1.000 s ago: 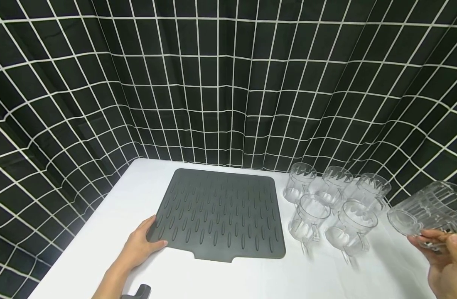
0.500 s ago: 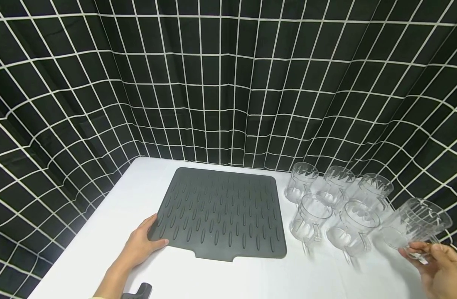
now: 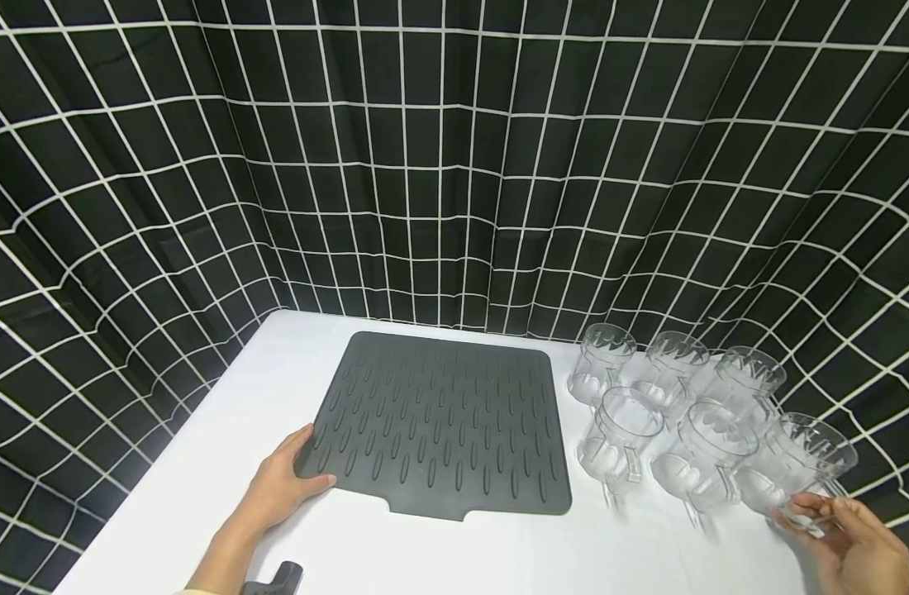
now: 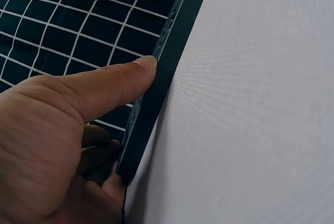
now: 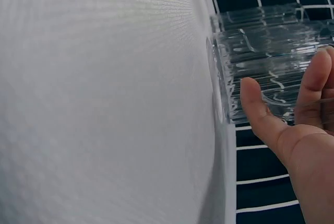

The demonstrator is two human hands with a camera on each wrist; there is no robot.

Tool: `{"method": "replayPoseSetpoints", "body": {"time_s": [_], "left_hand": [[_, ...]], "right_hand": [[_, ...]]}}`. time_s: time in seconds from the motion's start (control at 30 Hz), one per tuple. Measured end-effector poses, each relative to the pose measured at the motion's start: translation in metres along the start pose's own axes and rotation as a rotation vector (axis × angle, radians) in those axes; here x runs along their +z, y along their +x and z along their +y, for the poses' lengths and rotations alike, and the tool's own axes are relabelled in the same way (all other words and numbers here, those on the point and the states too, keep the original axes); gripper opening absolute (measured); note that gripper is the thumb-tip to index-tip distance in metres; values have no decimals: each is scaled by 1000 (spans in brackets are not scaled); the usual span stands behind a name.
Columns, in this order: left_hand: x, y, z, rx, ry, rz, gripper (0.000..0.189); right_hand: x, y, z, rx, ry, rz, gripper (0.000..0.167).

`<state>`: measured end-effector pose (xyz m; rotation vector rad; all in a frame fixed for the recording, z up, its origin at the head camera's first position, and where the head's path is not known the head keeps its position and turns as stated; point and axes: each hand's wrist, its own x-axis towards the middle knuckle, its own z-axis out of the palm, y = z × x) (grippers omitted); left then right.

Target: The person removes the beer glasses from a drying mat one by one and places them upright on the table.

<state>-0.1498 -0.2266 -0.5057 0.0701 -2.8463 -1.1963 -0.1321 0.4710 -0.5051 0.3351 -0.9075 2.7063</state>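
A dark grey ridged mat (image 3: 435, 421) lies flat on the white table. My left hand (image 3: 279, 479) rests at its near left corner, the thumb on the front edge and the fingers along the left side. In the left wrist view the straight thumb (image 4: 120, 85) touches the mat's edge (image 4: 169, 51). At the far right my right hand (image 3: 849, 533) holds a clear mug (image 3: 804, 450) by its handle. That mug stands upright beside several other clear mugs (image 3: 629, 417). Seen from the right wrist, thumb and fingers (image 5: 255, 104) are at the handle.
The several mugs stand in two rows right of the mat, handles towards the near side. A dark grey object (image 3: 279, 578) pokes in at the bottom edge. A black curtain with white grid lines (image 3: 454, 165) surrounds the white table (image 3: 514, 554).
My right hand has brought the clear mug left and down, from tilted in the air to upright at the end of the near row. My left hand stays at the mat's corner.
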Motion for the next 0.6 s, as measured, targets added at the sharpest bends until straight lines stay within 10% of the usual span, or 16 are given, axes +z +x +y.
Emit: {"method": "replayPoseSetpoints", "body": {"time_s": [0.37,0.5,0.6], "left_hand": [[2,3,0,9,-5,-4,91],[3,5,0,7,-9,-8,91],[3,5,-1,-5,-7,-16,90]], "right_hand": [[-5,3,-2,53,110,-57,48],[-6,2,-6,89,-20,47,42],[-6,2,-12,61,-392,285,37]]}}
